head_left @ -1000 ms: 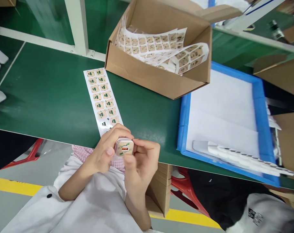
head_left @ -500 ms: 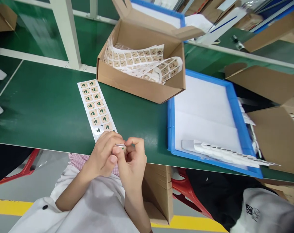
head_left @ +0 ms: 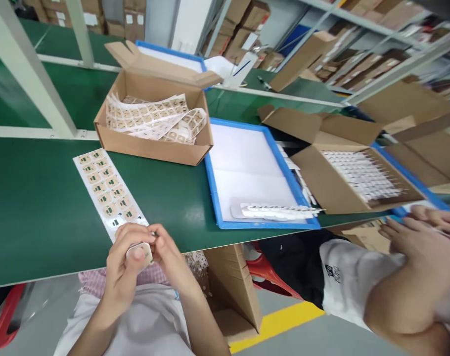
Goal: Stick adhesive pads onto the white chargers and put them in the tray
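Left hand: the white piece point(head_left: 146, 251) is gripped by the left hand point(head_left: 124, 259), lower left of centre, with the thumb laid over its beige face.
Right hand: fingers are bent in by the right hand point(head_left: 169, 252) at the piece's right side; whether anything is pinched cannot be told.
Sticker sheet point(head_left: 108, 190): laid on the green table point(head_left: 32, 212) just beyond the hands, its lower end partly hidden by them.
Open carton point(head_left: 151, 150): placed at upper left, filled with curled sheets point(head_left: 147, 114) of stickers.
Blue tray point(head_left: 213, 198): set right of the open carton, with a row of white parts point(head_left: 277, 211) laid along its near edge.
Far carton point(head_left: 309, 183): packed with white rows, at right.
Co-worker's hands point(head_left: 420, 230): seen at the right edge, blurred.
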`<state>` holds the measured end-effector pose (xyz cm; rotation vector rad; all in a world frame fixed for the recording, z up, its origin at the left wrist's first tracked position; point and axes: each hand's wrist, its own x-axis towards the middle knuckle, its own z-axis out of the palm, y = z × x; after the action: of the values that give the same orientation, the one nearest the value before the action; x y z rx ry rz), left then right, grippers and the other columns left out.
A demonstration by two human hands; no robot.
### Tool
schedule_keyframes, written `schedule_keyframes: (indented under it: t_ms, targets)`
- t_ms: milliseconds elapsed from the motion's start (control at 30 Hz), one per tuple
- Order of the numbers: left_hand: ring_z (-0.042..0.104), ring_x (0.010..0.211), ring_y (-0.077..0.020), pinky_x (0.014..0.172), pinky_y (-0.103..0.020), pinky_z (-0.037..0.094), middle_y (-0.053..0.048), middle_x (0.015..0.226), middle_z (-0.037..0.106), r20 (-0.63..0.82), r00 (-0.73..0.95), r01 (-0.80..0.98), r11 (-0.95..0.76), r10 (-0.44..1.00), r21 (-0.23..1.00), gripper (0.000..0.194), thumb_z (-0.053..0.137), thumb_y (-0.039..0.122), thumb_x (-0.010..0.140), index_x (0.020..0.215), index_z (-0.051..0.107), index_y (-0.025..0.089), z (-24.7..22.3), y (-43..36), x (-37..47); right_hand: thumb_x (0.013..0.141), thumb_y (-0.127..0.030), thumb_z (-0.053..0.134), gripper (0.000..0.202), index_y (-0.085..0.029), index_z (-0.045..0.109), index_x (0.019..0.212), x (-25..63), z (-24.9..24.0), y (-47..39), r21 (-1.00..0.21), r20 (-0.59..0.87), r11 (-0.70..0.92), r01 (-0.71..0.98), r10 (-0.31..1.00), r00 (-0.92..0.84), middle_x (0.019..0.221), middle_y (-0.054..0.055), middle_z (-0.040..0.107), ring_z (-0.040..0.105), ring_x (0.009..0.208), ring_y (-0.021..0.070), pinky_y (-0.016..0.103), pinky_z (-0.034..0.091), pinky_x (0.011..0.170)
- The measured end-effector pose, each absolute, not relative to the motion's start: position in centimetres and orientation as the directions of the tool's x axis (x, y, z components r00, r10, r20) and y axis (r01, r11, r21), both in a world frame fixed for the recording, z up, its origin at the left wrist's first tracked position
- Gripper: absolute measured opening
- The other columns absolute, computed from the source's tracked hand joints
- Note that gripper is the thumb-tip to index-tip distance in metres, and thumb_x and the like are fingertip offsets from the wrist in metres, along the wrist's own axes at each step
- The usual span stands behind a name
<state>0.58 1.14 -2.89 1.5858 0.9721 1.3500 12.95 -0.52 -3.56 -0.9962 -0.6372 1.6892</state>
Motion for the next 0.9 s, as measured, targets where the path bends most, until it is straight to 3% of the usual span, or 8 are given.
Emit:
schedule_keyframes:
  t_ms: [133, 233, 433, 567, 667, 733, 800, 900]
  targets:
    - [0.069, 0.095, -0.0249, 0.118, -0.049, 0.034, -0.002, 0.094, 0.077, 0.365, 0.191, 0.120, -0.390, 0.911, 0.913, 0.042, 0.045, 0.049, 0.109, 0.095, 0.079, 0.028, -3.7, 1.5, 0.3, 0.069, -0.071, 0.091, 0.065, -0.028, 0.058, 0.105, 12.8, -4.0, -0.9, -0.679, -0.343, -0.320, -0.661, 0.934, -0.100, 0.085, -0.005, 0.059, 0.048, 0.064, 0.0108, 0.023, 0.037, 0.061]
    - [0.073, 0.108, -0.0282, 0.131, -0.054, 0.024, -0.003, 0.100, 0.081, 0.222, 0.246, 0.127, -0.259, 0.943, 0.958, 0.042, 0.046, 0.054, 0.108, 0.109, 0.080, 0.029, -4.4, 1.7, 1.1, 0.063, -0.062, 0.098, 0.068, -0.029, 0.057, 0.106, 12.7, -4.0, -1.0, -0.646, -0.318, -0.233, -0.727, 0.948, -0.021, 0.091, -0.003, 0.062, 0.056, 0.074, 0.0144, 0.025, 0.042, 0.068]
    - [0.051, 0.152, -0.0333, 0.137, -0.059, 0.019, -0.007, 0.154, 0.065, 0.000, 0.240, 0.032, -0.008, 0.971, 0.999, 0.048, 0.055, 0.059, 0.104, 0.142, 0.065, 0.031, -4.1, 0.7, 3.2, 0.078, -0.055, 0.090, 0.053, -0.028, 0.057, 0.109, 15.9, -2.6, -1.0, -0.769, -0.266, -0.072, -0.635, 0.939, 0.217, 0.095, -0.001, 0.068, 0.064, 0.077, 0.0159, 0.028, 0.048, 0.071]
    - [0.059, 0.144, -0.0357, 0.134, -0.057, 0.030, -0.007, 0.137, 0.075, -0.036, 0.103, -0.070, 0.043, 0.994, 0.997, 0.041, 0.060, 0.058, 0.101, 0.126, 0.074, 0.028, -4.4, 1.7, 1.2, 0.085, -0.055, 0.076, 0.044, -0.024, 0.062, 0.112, 24.2, 1.3, -0.1, -0.917, -0.097, 0.026, -0.398, 0.954, 0.285, 0.107, 0.008, 0.073, 0.069, 0.083, 0.0206, 0.032, 0.053, 0.072]
    - [0.069, 0.127, -0.0341, 0.129, -0.054, 0.040, -0.005, 0.118, 0.080, -0.003, -0.011, -0.163, 0.001, 1.000, 0.987, 0.031, 0.069, 0.052, 0.097, 0.113, 0.078, 0.028, -5.5, 3.3, -0.8, 0.084, -0.044, 0.071, 0.053, -0.025, 0.056, 0.132, 32.4, 4.4, 1.0, -0.999, 0.004, -0.016, 0.044, 0.905, 0.426, 0.119, 0.010, 0.073, 0.072, 0.095, 0.0262, 0.040, 0.059, 0.077]
    - [0.074, 0.117, -0.0333, 0.126, -0.054, 0.044, -0.003, 0.110, 0.081, 0.014, -0.038, -0.202, -0.022, 0.999, 0.979, 0.025, 0.070, 0.048, 0.096, 0.107, 0.078, 0.028, -6.1, 4.0, -1.5, 0.089, -0.037, 0.062, 0.061, -0.025, 0.046, 0.147, 37.5, 5.7, 1.9, -0.880, 0.119, -0.205, 0.428, 0.777, 0.618, 0.121, 0.010, 0.073, 0.073, 0.102, 0.0262, 0.042, 0.060, 0.087]
    - [0.075, 0.113, -0.0338, 0.123, -0.055, 0.048, -0.003, 0.107, 0.082, 0.011, -0.045, -0.208, -0.020, 0.999, 0.978, 0.022, 0.068, 0.047, 0.097, 0.103, 0.078, 0.027, -6.4, 4.3, -1.8, 0.090, -0.028, 0.063, 0.071, -0.021, 0.039, 0.156, 41.8, 6.2, 2.8, -0.796, 0.163, -0.336, 0.503, 0.682, 0.713, 0.128, 0.015, 0.070, 0.070, 0.115, 0.0289, 0.045, 0.057, 0.098]
    - [0.074, 0.112, -0.0342, 0.118, -0.055, 0.051, -0.002, 0.105, 0.081, -0.001, -0.056, -0.203, -0.010, 0.998, 0.979, 0.022, 0.067, 0.046, 0.098, 0.099, 0.077, 0.027, -6.6, 4.4, -1.9, 0.091, -0.025, 0.072, 0.056, -0.016, 0.055, 0.144, 46.3, 5.6, 4.1, -0.665, 0.156, -0.535, 0.521, 0.583, 0.797, 0.132, 0.016, 0.067, 0.065, 0.123, 0.0307, 0.049, 0.053, 0.107]
